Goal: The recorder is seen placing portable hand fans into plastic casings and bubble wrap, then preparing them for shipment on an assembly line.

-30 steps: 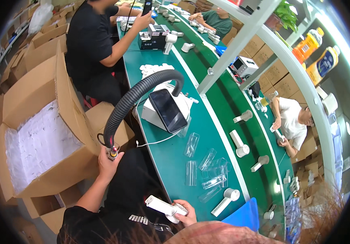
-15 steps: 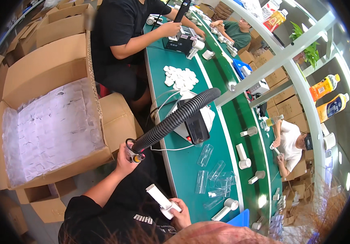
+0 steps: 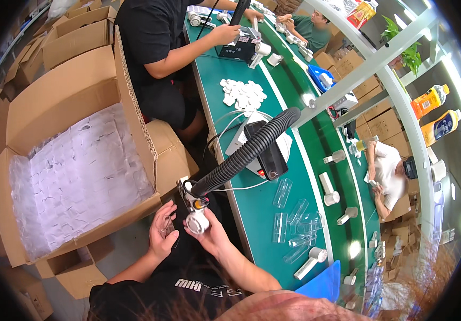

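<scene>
My right hand (image 3: 213, 234) gripped the handheld fan (image 3: 197, 222), seemingly steadying it by the corrugated hose (image 3: 247, 152); my left hand (image 3: 161, 238), I couldn't tell.

Matt ribbed hose (image 3: 247, 152); cardboard box (image 3: 62, 104)

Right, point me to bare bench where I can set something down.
Two patches of green bench: one between the black box and the white pieces, another between the clear tubes and the bench's left edge. Crowded: around the tubes and white machine.
</scene>
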{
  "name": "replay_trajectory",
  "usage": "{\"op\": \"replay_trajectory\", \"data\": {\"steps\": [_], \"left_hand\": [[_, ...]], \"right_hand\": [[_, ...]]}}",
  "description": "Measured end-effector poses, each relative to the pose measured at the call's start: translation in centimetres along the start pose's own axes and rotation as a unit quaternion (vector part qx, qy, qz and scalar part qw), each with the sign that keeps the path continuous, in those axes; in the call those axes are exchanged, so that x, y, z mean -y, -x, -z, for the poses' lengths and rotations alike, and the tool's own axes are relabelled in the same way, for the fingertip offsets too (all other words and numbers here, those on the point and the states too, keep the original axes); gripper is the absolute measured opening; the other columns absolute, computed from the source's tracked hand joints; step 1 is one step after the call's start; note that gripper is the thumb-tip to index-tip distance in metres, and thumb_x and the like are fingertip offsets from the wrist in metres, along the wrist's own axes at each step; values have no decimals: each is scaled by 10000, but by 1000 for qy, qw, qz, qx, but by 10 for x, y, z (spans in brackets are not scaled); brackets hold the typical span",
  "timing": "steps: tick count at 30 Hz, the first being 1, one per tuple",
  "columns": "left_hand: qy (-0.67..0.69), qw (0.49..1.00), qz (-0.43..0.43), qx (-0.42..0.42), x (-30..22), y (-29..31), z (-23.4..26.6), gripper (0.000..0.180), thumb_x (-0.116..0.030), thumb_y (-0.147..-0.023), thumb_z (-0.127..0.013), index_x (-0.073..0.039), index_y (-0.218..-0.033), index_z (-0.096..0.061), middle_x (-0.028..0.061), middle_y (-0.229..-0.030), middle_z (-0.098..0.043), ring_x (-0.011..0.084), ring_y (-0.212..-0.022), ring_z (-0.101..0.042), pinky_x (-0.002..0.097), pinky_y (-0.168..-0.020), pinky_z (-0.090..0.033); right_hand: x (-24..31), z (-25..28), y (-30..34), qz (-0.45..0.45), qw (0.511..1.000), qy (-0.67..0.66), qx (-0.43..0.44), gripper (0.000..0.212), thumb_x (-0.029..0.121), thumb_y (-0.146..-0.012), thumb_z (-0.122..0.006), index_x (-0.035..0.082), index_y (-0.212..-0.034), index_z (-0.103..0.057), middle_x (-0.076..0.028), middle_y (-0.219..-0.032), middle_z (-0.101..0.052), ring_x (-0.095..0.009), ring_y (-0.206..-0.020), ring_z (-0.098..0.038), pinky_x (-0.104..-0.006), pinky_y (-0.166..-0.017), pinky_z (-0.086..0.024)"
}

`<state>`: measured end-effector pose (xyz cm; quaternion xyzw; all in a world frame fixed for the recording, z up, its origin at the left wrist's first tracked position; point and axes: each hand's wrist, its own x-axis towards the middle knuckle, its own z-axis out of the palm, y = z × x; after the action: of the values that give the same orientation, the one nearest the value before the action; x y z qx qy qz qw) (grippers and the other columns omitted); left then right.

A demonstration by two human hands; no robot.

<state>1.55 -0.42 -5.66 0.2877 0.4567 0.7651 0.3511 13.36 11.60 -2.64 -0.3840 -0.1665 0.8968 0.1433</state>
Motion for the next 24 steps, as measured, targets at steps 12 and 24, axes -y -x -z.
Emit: {"op": "replay_trajectory", "data": {"steps": [12, 24], "left_hand": [[-8, 982, 175, -65, 13, -6, 20, 540, -62, -824, -635, -47, -1277, -343, 79, -925, -556, 102, -676, -559, 233, -535, -487], [-268, 951, 135, 69, -30, -9, 2, 566, -21, -752, -686, -40, -1262, -442, 66, -1015, -577, 136, -839, -552, 276, -729, -448]], "right_hand": [[9, -3, -15, 562, 556, 612, 3, 594, 80, -605, -820, -3, -1110, -519, -201, -1061, -569, -387, -997, -552, -424, -872, -460], [16, 41, 81, 397, 800, 444, -71, 603, 96, -646, -822, 6, -1157, -515, -111, -1023, -628, -169, -896, -611, -295, -803, -496]]}}
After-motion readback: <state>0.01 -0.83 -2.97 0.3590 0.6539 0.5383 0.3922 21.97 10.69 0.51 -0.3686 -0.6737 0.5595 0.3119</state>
